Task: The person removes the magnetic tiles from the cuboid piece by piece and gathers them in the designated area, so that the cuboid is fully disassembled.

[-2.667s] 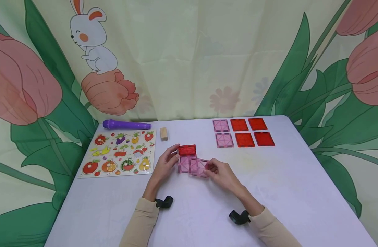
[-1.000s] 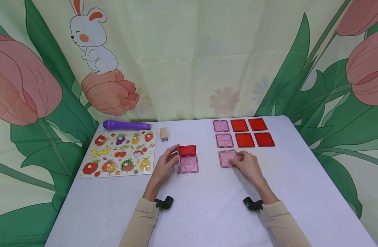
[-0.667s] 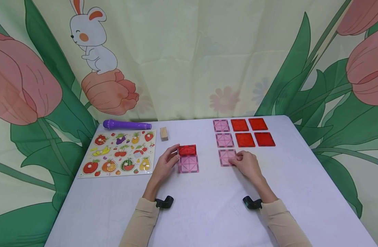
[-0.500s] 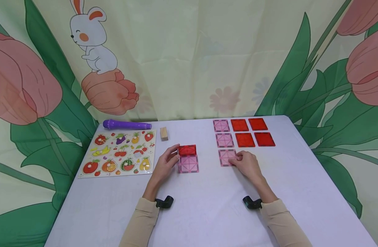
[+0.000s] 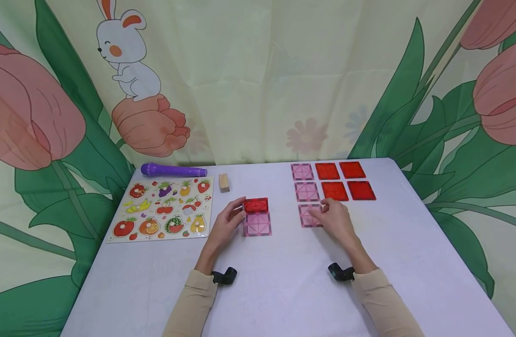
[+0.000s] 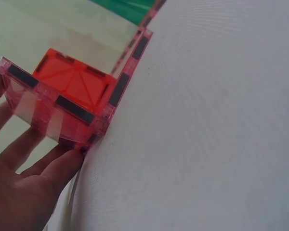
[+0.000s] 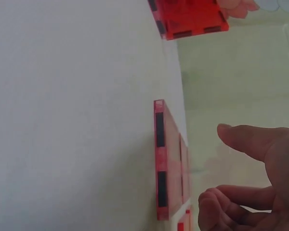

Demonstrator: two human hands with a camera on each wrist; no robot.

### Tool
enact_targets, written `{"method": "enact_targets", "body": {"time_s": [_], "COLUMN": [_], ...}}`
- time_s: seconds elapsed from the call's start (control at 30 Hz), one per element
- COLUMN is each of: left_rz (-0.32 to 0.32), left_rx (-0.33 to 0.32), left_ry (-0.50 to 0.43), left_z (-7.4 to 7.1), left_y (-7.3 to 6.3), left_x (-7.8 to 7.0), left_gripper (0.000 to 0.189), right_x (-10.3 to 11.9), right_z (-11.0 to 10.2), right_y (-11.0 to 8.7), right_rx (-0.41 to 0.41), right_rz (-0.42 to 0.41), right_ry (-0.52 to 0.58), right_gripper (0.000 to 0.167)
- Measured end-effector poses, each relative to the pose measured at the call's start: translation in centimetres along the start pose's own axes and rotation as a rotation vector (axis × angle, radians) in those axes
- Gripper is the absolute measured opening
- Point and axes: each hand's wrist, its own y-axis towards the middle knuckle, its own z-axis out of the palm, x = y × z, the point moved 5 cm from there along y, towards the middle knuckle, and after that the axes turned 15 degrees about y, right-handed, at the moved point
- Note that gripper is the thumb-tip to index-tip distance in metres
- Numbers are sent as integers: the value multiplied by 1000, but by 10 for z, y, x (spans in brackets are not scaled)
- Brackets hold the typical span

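Near the middle of the table, a small build of magnetic tiles has a pink magnetic tile lying flat and a red magnetic tile upright behind it. At its left side my left hand holds an upright pink magnetic tile, whose clear face shows the fingers behind it. To the right, my right hand hovers over a loose pink magnetic tile lying flat. In the right wrist view the thumb and fingers stand apart from that tile, holding nothing.
Behind the loose tile lie two more pink tiles and several red tiles in rows. A fruit puzzle board, a purple toy microphone and a small wooden block are at the back left. A printed curtain hangs behind the table.
My right hand has carried a pink tile from the build to the right, laid it flat below the other pink tiles and let go. The left hand has stayed at the build.
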Motion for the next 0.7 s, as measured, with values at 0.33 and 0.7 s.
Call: {"method": "enact_targets", "body": {"time_s": [0.33,0.7], "left_rz": [-20,-84], "left_rx": [-8,-8], "left_ry": [15,-1], "left_z": [-1,1], "left_y": [-2,0], "left_x": [-6,1], "left_gripper": [53,48], "right_x": [30,56], "right_z": [23,56], "right_y": [7,13], "right_rx": [29,107], "right_rz": [-45,-119], "right_ry": [49,84], "right_gripper": [58,60]}}
